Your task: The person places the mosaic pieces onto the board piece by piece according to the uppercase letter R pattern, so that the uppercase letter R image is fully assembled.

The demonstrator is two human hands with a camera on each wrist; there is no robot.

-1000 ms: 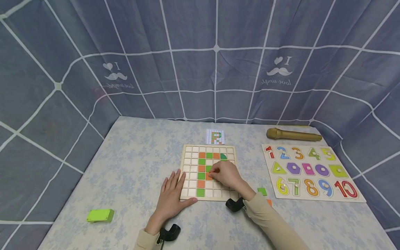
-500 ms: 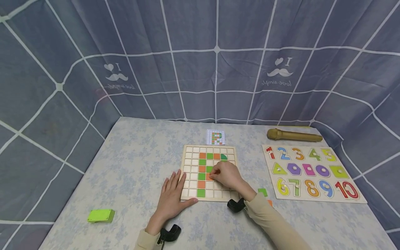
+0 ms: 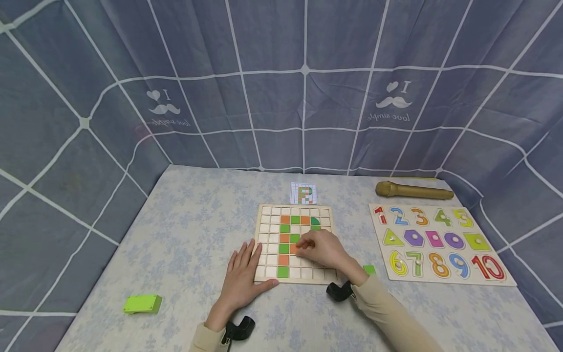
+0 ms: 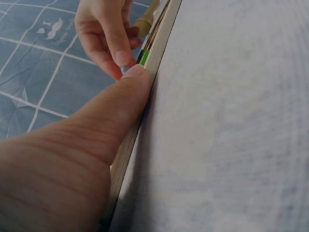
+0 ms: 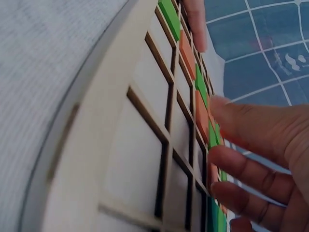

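My left hand [image 3: 241,274] lies flat at the near left corner of a wooden grid board [image 3: 269,280], fingertips and thumb resting on its edge. Over the middle of the board is my right hand [image 3: 324,249], its thumb and fingertips right beside an orange square tile [image 3: 293,249] in a cell. In the right wrist view a gap shows between the thumb and the loosely bent fingers [image 5: 236,166], nothing pinched there. Green and orange tiles, such as a green tile [image 3: 283,272], form a column and a top row ending in a dark-green rounded tile [image 3: 314,221]. The right hand hides several cells.
Behind the board lies a pattern card [image 3: 303,193]. A number-and-shape puzzle [image 3: 440,244] and a gold microphone [image 3: 413,190] are on the right. Beside the right sleeve sits a loose green tile [image 3: 369,269]. A lime-green block [image 3: 142,304] rests at the far left.
My right hand and forearm have shifted slightly right, showing more of the orange tile in its cell. The sleeve now covers the loose orange tile on the table. My left hand stays put.
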